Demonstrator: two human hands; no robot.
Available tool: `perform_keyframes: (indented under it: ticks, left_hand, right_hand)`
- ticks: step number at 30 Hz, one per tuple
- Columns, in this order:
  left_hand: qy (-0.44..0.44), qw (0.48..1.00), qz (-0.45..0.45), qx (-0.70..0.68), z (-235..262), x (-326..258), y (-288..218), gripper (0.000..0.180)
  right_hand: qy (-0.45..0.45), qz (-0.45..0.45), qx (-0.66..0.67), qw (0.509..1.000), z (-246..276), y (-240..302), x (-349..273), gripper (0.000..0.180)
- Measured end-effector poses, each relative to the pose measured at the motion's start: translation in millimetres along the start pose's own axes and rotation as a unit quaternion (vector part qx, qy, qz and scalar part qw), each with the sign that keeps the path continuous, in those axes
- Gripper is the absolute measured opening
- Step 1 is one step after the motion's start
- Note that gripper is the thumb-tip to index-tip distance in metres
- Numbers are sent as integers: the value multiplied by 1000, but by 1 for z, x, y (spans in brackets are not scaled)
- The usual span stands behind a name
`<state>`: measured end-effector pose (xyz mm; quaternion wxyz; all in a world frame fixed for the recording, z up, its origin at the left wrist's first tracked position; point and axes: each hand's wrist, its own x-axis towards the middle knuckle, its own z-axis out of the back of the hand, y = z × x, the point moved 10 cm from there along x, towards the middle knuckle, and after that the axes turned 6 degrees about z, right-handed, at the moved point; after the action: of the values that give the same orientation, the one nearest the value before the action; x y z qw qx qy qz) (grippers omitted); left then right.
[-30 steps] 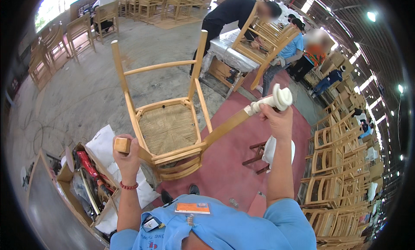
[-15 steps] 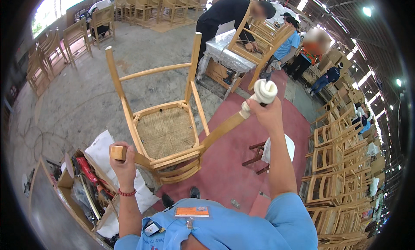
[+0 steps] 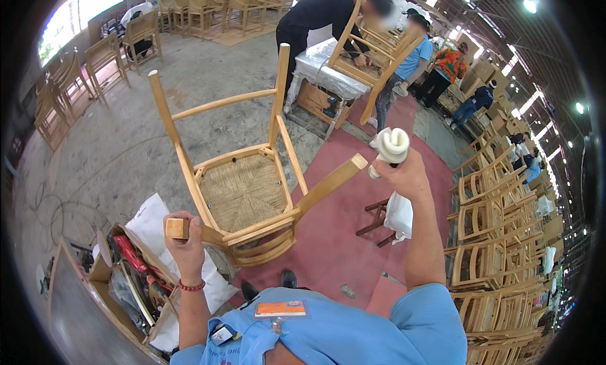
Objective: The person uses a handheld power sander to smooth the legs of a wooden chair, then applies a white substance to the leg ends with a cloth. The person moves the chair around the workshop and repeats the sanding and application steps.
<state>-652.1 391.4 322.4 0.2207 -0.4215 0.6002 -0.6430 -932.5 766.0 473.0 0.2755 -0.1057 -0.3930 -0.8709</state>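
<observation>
A pale wooden chair (image 3: 227, 103) with a woven seat (image 3: 245, 183) is tipped over, its seat underside facing me. My left hand (image 3: 185, 242) is closed around the square end of one chair leg (image 3: 177, 228). In my right hand (image 3: 409, 175) is a thick white coiled roll (image 3: 392, 145), its soft-looking layers wound in a spiral; what it is made of I cannot tell. Something small and dark shows between the fingers and the roll. The roll is apart from the nearby chair leg (image 3: 338, 177), whose end lies to its left.
A white-covered dark stool (image 3: 399, 216) stands on the red mat (image 3: 341, 251). An open tool box (image 3: 101, 270) is at my left. Ahead, a person in black (image 3: 319, 14) bends over another chair on a plastic-wrapped table (image 3: 315, 62). Several stacked chairs (image 3: 486, 239) line the right side.
My right hand has drawn the white roll away from the chair leg's end, to the right and slightly down. My left hand keeps its hold on the other leg.
</observation>
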Motion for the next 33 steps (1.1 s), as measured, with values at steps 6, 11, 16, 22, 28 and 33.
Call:
perform_keyframes:
  ticks: [6,11,16,22,28,33]
  left_hand:
    - [12,1000,-1,4,-2,2,-2,16]
    - [17,1000,-10,3,-3,3,-3,15]
    - [28,999,-10,-14,-3,4,6,17]
    - [39,995,54,-77,-3,8,31,20]
    - [96,994,-1,47,1,7,7,28]
    - [230,971,37,-52,-4,17,-1,34]
  right_hand:
    - [-24,43,52,997,-11,0,23,34]
    - [-36,23,130,991,-17,-15,24,32]
    - [-69,-13,114,991,-5,-28,16,31]
    - [-191,77,12,979,-5,8,19,26]
    - [-138,96,243,955,-97,72,51,16]
    - [-110,113,337,928,-159,100,136,14]
